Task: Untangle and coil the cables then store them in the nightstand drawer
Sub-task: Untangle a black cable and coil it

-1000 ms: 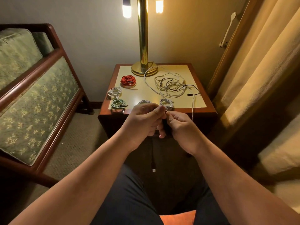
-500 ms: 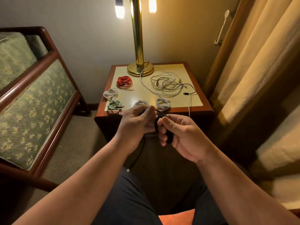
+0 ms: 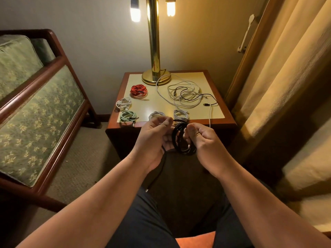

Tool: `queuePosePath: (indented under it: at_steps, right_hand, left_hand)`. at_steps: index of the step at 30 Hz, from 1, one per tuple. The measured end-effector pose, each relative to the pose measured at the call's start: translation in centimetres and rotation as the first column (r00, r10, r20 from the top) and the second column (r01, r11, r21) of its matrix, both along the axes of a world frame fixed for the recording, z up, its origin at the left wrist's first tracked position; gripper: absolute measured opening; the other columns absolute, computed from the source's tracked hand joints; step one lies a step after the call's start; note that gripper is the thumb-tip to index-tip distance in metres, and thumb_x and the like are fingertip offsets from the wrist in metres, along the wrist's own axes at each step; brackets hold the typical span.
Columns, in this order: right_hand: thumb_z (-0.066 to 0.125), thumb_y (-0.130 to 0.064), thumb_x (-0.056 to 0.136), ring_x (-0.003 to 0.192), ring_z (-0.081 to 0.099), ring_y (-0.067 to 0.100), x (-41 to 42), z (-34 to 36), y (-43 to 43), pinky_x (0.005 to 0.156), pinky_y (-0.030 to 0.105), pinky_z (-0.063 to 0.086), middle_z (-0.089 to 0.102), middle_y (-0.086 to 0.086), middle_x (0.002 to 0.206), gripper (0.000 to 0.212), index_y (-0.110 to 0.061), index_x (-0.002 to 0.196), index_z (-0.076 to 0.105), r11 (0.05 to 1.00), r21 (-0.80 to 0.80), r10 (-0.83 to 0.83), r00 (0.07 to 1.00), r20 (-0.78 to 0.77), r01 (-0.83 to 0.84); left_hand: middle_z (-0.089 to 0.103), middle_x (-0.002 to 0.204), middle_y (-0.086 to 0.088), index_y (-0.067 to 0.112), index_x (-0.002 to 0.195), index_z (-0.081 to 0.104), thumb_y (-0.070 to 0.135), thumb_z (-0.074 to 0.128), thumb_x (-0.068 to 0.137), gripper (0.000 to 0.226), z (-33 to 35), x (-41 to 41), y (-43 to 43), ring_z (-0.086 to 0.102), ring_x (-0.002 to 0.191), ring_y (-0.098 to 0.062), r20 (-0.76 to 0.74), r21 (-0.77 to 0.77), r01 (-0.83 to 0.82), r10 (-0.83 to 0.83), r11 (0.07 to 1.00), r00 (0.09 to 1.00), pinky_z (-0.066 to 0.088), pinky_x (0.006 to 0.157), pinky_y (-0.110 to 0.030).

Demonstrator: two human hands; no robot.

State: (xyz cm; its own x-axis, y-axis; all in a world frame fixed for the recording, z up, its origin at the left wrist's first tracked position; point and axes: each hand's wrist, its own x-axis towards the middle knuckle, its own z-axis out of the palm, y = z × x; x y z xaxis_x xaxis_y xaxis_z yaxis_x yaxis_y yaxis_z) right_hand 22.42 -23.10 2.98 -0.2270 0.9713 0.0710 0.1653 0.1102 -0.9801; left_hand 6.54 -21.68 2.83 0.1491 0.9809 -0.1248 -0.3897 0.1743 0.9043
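Observation:
A black cable [image 3: 180, 140] is wound into a loose coil between my hands, in front of the nightstand [image 3: 222, 113]. My right hand [image 3: 202, 140] grips the coil. My left hand [image 3: 154, 138] pinches the cable's strand at the coil's top, and its free tail hangs down past my left wrist. On the nightstand top lie coiled cables: a red one [image 3: 138, 89], a white one [image 3: 123, 102], a green one [image 3: 128, 116] and two more white coils [image 3: 180, 114] near the front edge. A tangle of white and black cables [image 3: 188, 94] lies at the back right. No drawer shows.
A brass lamp [image 3: 155, 51] stands at the back of the nightstand. A green upholstered chair with a wooden frame [image 3: 41, 104] is at the left. Curtains [image 3: 286, 68] hang at the right. Carpet lies between chair and nightstand.
The black coil has grown between my hands. My hands have drawn slightly apart, and the hanging tail has shortened and swung left.

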Motion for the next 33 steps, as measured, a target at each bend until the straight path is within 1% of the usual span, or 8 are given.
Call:
queuePosePath:
  at_steps: [7, 12, 15, 20, 23, 25, 28, 33]
  right_hand:
    - [0.037, -0.042, 0.105, 0.084, 0.066, 0.003, 0.2, -0.3, -0.1, 0.080, 0.023, 0.054, 0.068, -0.005, 0.086, 0.039, -0.015, 0.098, 0.064, 0.998, -0.063, -0.006, 0.999, -0.052, 0.003]
    - [0.036, -0.034, 0.109, 0.091, 0.070, 0.000, -0.1, 0.0, 0.3, 0.074, 0.014, 0.053, 0.072, -0.001, 0.096, 0.037, -0.010, 0.111, 0.065, 0.997, -0.063, -0.048, 0.996, -0.072, 0.043]
    - [0.036, -0.033, 0.110, 0.099, 0.072, 0.009, -0.1, 0.0, 0.6, 0.077, 0.019, 0.057, 0.073, 0.008, 0.107, 0.035, -0.013, 0.117, 0.063, 0.994, -0.081, -0.074, 0.993, -0.088, 0.067]
    - [0.037, -0.033, 0.110, 0.087, 0.068, -0.005, -0.2, -0.1, 0.4, 0.072, 0.010, 0.051, 0.069, -0.002, 0.097, 0.031, -0.018, 0.105, 0.064, 0.996, -0.045, -0.081, 0.997, -0.006, 0.081]
    - [0.036, -0.036, 0.109, 0.085, 0.063, 0.001, -0.3, -0.4, 0.2, 0.075, 0.012, 0.049, 0.065, 0.000, 0.093, 0.038, -0.011, 0.099, 0.063, 0.995, -0.058, -0.082, 0.996, 0.032, 0.083]
    - [0.035, -0.038, 0.109, 0.089, 0.061, 0.003, -0.4, -0.6, 0.1, 0.086, 0.021, 0.048, 0.063, -0.001, 0.091, 0.037, -0.020, 0.092, 0.062, 0.994, -0.079, -0.071, 0.997, 0.025, 0.073]
    - [0.034, -0.038, 0.109, 0.096, 0.061, 0.011, -0.7, -0.5, 0.0, 0.098, 0.033, 0.047, 0.063, -0.003, 0.092, 0.036, -0.027, 0.088, 0.061, 0.994, -0.093, -0.060, 0.998, -0.002, 0.060]
    - [0.035, -0.037, 0.109, 0.088, 0.066, 0.000, -1.1, -0.5, -0.1, 0.091, 0.030, 0.052, 0.068, -0.010, 0.088, 0.035, -0.027, 0.093, 0.064, 0.992, -0.116, -0.065, 0.997, -0.043, 0.059]
  left_hand:
    - [0.075, 0.094, -0.022, -0.002, 0.107, 0.072, 0.015, 0.066, 0.097, 0.021, -1.2, 0.1, 0.1, 0.075, 0.087, -0.033, -0.286, 0.159, -0.116, 0.158, 0.980, 0.945, 0.064, 0.077, -0.044]
    - [0.077, 0.088, -0.015, -0.004, 0.102, 0.073, 0.019, 0.060, 0.101, 0.027, -0.5, 0.3, 0.0, 0.076, 0.081, -0.024, -0.254, 0.073, -0.073, 0.089, 0.995, 0.963, 0.064, 0.071, -0.033]
    - [0.077, 0.090, -0.019, -0.003, 0.102, 0.072, 0.034, 0.053, 0.102, 0.041, -0.3, 0.6, -0.1, 0.077, 0.083, -0.029, -0.290, 0.051, -0.024, 0.037, 0.998, 0.956, 0.065, 0.075, -0.041]
    - [0.074, 0.097, -0.026, 0.003, 0.107, 0.074, 0.030, 0.061, 0.100, 0.031, -0.3, -0.3, 0.5, 0.071, 0.087, -0.036, -0.359, 0.029, -0.040, 0.047, 0.999, 0.932, 0.060, 0.085, -0.048]
    - [0.072, 0.078, -0.009, 0.008, 0.103, 0.077, 0.021, 0.071, 0.094, 0.017, -0.2, -0.9, 0.7, 0.062, 0.070, -0.018, -0.404, 0.086, -0.085, 0.113, 0.993, 0.908, 0.055, 0.062, -0.028]
    - [0.074, 0.075, 0.000, 0.007, 0.097, 0.078, 0.020, 0.074, 0.091, 0.014, -0.1, -1.1, 0.6, 0.067, 0.068, -0.010, -0.458, 0.129, -0.108, 0.156, 0.986, 0.875, 0.053, 0.060, -0.021]
    - [0.078, 0.086, -0.010, 0.006, 0.094, 0.080, 0.019, 0.078, 0.088, 0.014, 0.0, -1.4, 0.8, 0.074, 0.079, -0.018, -0.464, 0.132, -0.111, 0.161, 0.985, 0.871, 0.058, 0.068, -0.028]
    - [0.077, 0.085, -0.017, 0.001, 0.092, 0.078, 0.008, 0.075, 0.089, 0.009, 0.4, -1.5, 0.6, 0.076, 0.078, -0.027, -0.406, 0.112, -0.098, 0.136, 0.989, 0.904, 0.064, 0.070, -0.033]
